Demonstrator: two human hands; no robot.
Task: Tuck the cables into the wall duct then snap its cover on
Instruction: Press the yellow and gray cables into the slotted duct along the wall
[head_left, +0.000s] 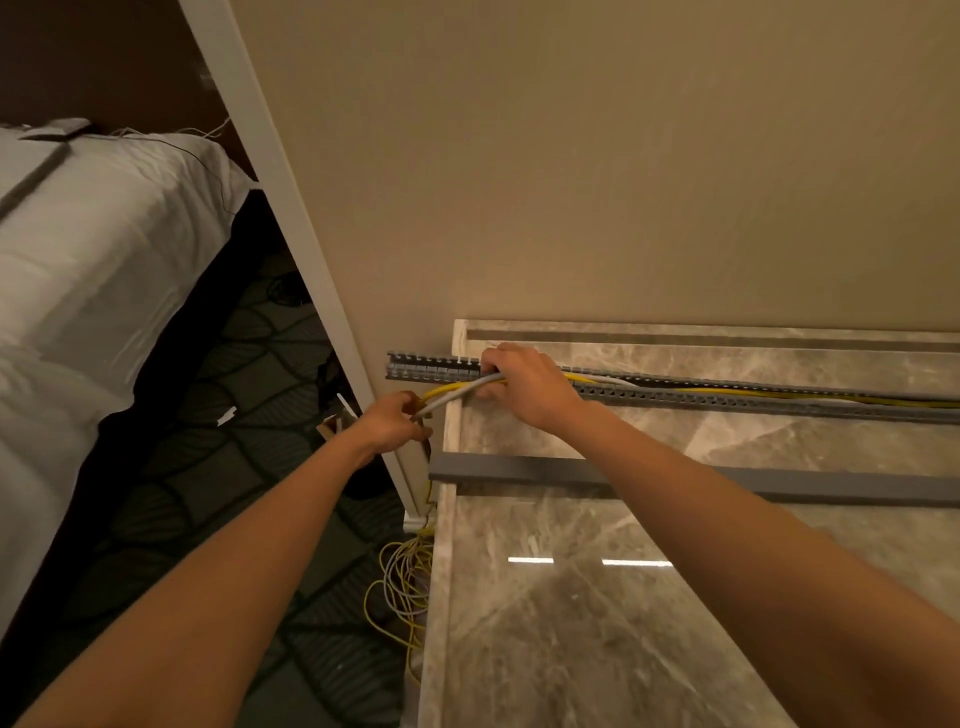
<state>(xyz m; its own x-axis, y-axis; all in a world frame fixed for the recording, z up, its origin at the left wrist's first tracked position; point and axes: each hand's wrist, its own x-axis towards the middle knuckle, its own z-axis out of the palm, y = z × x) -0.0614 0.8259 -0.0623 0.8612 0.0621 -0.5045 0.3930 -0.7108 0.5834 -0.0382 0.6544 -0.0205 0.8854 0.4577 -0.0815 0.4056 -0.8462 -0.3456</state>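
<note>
A grey slotted wall duct (727, 397) runs along the foot of the beige wall, above the marble counter. Yellow and grey cables (701, 388) lie inside its right stretch and come out at its left part. My right hand (524, 387) presses the cables against the duct there, fingers curled over them. My left hand (392, 423) grips the same cable bundle (452, 394) just left of the counter's corner. The duct's left end (431, 365) holds no cables. The long grey cover (519, 469) lies flat on the counter, below the duct.
The marble counter (597, 597) fills the lower right. Loose yellow and grey cable coils (402, 582) hang down to the patterned carpet beside the counter's edge. A bed with white sheets (88, 270) stands at the left, beyond the wall's white corner trim (291, 208).
</note>
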